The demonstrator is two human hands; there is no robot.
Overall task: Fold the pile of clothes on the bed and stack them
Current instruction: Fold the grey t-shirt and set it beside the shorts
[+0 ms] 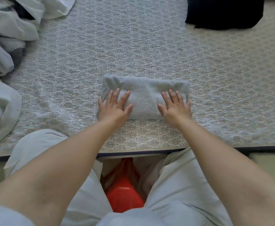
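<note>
where both hands (144,106) press, patterned bedspread (133,46).

The dark folded garment (224,12) and the unfolded clothes pile (7,30) are cut off by the frame's edges.

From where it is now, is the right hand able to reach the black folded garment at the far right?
Probably yes, with a stretch. The right hand lies flat on the grey folded garment, holding nothing, and only bare bedspread separates it from the black garment.
</note>
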